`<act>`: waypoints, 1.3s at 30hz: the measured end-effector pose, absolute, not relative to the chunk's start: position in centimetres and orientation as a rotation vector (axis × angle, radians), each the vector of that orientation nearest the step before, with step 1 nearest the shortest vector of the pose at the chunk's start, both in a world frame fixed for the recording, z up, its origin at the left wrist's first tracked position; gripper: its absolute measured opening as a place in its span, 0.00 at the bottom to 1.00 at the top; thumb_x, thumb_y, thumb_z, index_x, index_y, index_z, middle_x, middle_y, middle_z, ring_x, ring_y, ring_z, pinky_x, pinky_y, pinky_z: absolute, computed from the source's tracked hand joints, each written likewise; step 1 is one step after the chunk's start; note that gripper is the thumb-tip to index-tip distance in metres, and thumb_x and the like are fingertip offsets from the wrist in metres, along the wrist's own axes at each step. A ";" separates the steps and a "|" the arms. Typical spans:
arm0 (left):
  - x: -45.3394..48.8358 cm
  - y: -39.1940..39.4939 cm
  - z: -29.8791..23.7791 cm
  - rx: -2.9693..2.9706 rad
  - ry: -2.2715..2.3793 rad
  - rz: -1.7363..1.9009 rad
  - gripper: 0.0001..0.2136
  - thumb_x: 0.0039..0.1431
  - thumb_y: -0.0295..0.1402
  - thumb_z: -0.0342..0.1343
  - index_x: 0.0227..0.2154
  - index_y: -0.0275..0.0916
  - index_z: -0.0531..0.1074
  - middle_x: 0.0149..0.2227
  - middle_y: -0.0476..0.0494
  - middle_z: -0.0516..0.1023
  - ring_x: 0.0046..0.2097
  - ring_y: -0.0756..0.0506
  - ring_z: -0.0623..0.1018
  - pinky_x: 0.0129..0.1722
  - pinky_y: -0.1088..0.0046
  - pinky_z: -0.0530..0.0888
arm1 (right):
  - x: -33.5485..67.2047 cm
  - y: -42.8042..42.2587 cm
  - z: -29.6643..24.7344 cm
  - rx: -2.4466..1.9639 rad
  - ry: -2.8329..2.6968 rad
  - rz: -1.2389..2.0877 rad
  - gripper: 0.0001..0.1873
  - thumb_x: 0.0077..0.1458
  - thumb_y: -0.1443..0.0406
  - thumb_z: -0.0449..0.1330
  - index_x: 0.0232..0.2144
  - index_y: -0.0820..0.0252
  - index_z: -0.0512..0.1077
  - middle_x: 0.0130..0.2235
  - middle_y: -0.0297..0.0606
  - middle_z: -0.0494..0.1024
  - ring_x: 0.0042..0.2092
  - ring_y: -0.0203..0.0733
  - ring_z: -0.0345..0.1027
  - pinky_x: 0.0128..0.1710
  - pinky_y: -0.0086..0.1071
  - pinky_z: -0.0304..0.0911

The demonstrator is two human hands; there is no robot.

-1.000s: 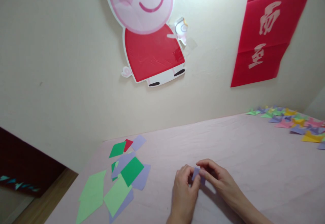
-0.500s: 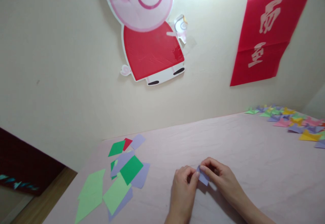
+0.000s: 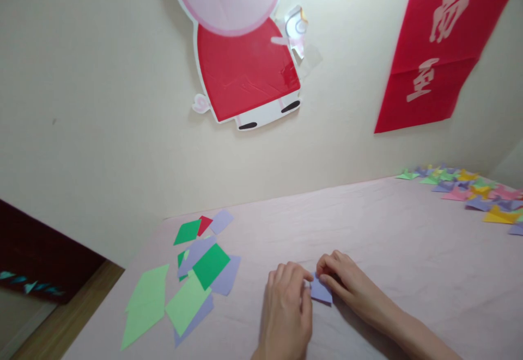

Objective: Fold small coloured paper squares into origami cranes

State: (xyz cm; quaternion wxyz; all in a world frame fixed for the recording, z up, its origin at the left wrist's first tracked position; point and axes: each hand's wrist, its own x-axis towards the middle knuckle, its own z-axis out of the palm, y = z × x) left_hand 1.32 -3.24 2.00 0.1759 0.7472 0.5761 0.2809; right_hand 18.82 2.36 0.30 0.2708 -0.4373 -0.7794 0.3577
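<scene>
A small lilac folded paper (image 3: 321, 291) lies on the pink table (image 3: 388, 240) between my two hands. My left hand (image 3: 286, 311) rests beside it with curled fingers, their tips touching the paper's left edge. My right hand (image 3: 347, 284) pinches the paper's top right part with thumb and fingers closed on it. Both hands sit near the table's front edge.
Loose flat paper squares (image 3: 192, 284) in green, lilac and red lie scattered at the left of the table. Several folded coloured paper shapes (image 3: 474, 194) lie at the far right. The wall behind carries a cartoon pig cut-out (image 3: 245, 60) and a red banner (image 3: 433, 49).
The lilac paper has come down from between my raised fingertips to lie flat on the table. My left hand has shifted left and lowered; the view tilted down slightly.
</scene>
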 end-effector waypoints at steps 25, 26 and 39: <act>-1.2 -4.2 1.1 2.508 1.276 0.614 0.14 0.58 0.21 0.50 0.45 0.38 0.70 0.56 0.43 0.72 0.53 0.42 0.68 0.53 0.61 0.70 | 20.5 2.7 0.7 -1.036 -2.345 0.824 0.07 0.59 0.69 0.57 0.30 0.55 0.73 0.39 0.38 0.73 0.43 0.43 0.65 0.43 0.36 0.61; -1.2 -4.2 1.1 2.525 1.279 0.618 0.13 0.58 0.21 0.50 0.46 0.38 0.70 0.56 0.43 0.72 0.53 0.42 0.68 0.53 0.61 0.70 | 20.2 2.7 0.7 -1.064 -2.326 0.822 0.07 0.58 0.69 0.57 0.29 0.56 0.72 0.38 0.37 0.73 0.42 0.43 0.64 0.43 0.36 0.61; -1.2 -4.1 1.3 2.551 1.297 0.546 0.13 0.60 0.23 0.49 0.46 0.39 0.70 0.52 0.43 0.73 0.51 0.42 0.69 0.51 0.62 0.69 | 18.4 2.9 0.2 -1.242 -2.292 0.684 0.07 0.53 0.72 0.57 0.25 0.58 0.67 0.31 0.36 0.73 0.37 0.43 0.62 0.38 0.37 0.56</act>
